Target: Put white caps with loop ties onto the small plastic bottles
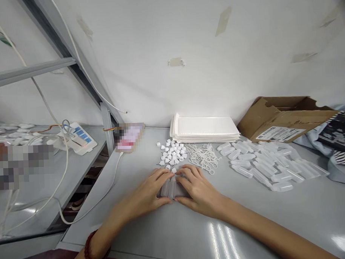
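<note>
Loosely curled fingers (185, 182) around tubes (170, 189)

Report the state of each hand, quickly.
Left hand: partly closed, thumb and fingers around the translucent plastic containers on the table.
Right hand: partly closed around the same group, from the other side.

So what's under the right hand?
Translucent tubes show between the fingers and thumb of the right hand, reaching toward the left hand. Whatever lies directly beneath its palm is covered and can't be seen.
</note>
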